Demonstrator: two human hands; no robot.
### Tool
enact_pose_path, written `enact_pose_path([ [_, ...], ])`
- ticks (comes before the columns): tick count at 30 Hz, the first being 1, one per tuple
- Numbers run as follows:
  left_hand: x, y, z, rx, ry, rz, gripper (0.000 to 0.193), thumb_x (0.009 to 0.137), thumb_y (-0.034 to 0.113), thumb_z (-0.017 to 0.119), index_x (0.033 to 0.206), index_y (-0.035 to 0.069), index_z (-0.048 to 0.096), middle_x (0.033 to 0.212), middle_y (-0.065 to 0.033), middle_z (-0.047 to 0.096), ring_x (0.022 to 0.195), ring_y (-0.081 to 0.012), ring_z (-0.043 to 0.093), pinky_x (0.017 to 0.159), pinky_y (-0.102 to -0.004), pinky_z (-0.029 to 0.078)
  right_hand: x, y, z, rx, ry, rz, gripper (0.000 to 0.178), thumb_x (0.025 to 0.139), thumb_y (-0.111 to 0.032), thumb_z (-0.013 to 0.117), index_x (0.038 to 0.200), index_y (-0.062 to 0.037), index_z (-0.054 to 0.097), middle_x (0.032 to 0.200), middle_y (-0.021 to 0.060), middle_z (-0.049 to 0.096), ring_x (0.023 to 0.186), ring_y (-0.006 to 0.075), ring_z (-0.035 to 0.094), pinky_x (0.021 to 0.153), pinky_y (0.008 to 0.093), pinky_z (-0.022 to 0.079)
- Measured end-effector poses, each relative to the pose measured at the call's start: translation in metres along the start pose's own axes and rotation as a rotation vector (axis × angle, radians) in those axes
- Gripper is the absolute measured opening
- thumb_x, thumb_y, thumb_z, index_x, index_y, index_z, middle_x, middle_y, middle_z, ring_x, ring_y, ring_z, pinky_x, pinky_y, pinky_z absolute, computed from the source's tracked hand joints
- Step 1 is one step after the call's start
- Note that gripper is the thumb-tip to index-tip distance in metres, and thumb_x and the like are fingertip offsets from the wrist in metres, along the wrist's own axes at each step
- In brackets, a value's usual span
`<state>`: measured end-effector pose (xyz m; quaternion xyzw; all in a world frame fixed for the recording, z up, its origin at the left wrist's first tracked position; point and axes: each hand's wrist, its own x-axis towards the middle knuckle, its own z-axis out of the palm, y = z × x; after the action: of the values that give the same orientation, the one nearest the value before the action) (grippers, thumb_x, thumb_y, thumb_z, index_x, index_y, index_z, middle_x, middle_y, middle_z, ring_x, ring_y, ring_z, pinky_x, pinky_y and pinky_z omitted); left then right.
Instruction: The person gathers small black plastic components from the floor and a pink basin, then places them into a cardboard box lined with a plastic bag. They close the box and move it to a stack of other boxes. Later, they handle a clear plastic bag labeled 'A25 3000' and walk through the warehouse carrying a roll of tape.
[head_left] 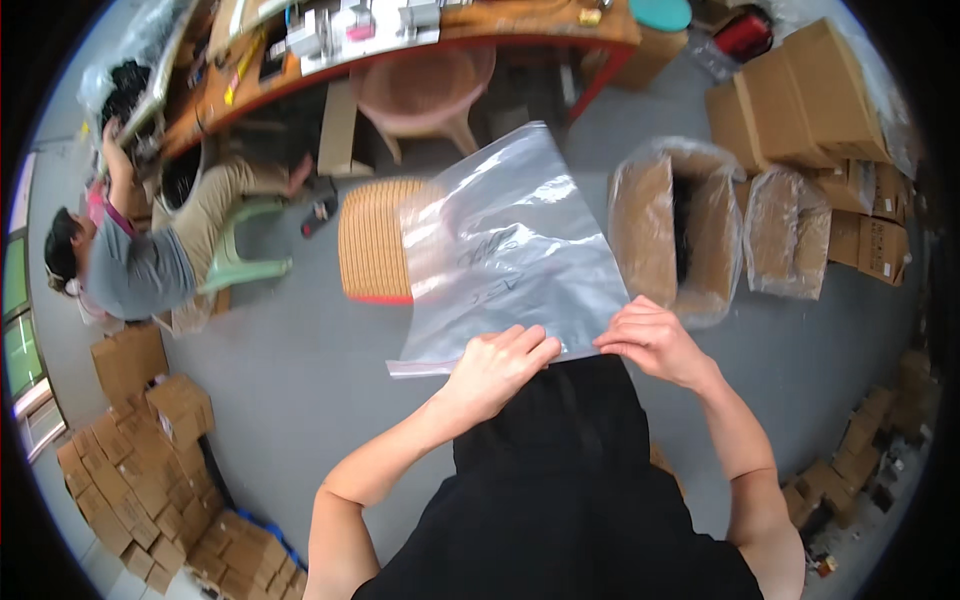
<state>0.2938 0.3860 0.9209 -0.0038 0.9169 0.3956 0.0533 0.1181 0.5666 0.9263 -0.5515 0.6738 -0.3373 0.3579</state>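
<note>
A large clear plastic bag with dark handwriting on it stretches out in front of me. Its near edge carries a pale strip that looks like a zip closure. My left hand is closed on that edge near its middle, with the strip's loose end sticking out to the left. At the right corner, my right hand pinches the same edge between thumb and fingers. Part of a woven-top stool shows past the bag's left side, and some of it is seen blurred through the plastic.
Plastic-lined open cartons stand at the right, with stacked boxes behind. A pink plastic stool sits by the workbench. At left a person sits on a green stool. Cardboard boxes pile up at lower left.
</note>
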Motion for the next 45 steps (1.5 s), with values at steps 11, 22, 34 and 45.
enact_pose_path([
  [11,-0.148,-0.027,0.038,-0.558,-0.234,-0.507,0.012,0.087,0.018,0.054,0.095,0.010,0.056,0.084,-0.0072,0.062,0.080,-0.0294,0.059,0.066,-0.0373,0.047,-0.045,-0.053,0.113,0.228,-0.067,0.585,0.004,0.081,-0.005,0.057,0.082,-0.0016,0.055,0.072,0.0106,0.057,0.067,0.0284,0.055,0.062,0.0354,0.044],
  [22,-0.144,-0.035,0.023,-0.617,-0.254,-0.512,0.017,0.087,0.014,0.053,0.104,0.009,0.053,0.086,-0.0110,0.063,0.080,-0.0306,0.060,0.068,-0.0380,0.046,-0.034,-0.053,0.099,0.347,-0.150,0.713,0.019,0.075,-0.012,0.070,0.088,-0.0022,0.059,0.070,0.0062,0.056,0.066,0.0184,0.055,0.063,0.0303,0.044],
  [34,-0.105,-0.042,0.006,-0.348,-0.077,-0.114,0.025,0.073,0.006,0.063,0.097,0.008,0.059,0.080,-0.0039,0.058,0.079,-0.0227,0.057,0.072,-0.0324,0.041,0.019,-0.087,0.104,0.214,0.052,0.346,0.012,0.072,-0.008,0.071,0.074,-0.0011,0.061,0.070,0.0103,0.057,0.067,0.0261,0.056,0.062,0.0323,0.045],
  [45,-0.134,-0.096,-0.078,-0.264,0.573,-0.757,0.054,0.064,0.005,0.075,0.113,0.000,0.053,0.104,-0.0133,0.061,0.098,-0.0265,0.059,0.087,-0.0316,0.046,0.036,-0.010,0.016,-0.261,-0.101,0.345,0.008,0.067,-0.010,0.068,0.074,-0.0083,0.064,0.070,0.0083,0.063,0.076,0.0251,0.060,0.077,0.0371,0.040],
])
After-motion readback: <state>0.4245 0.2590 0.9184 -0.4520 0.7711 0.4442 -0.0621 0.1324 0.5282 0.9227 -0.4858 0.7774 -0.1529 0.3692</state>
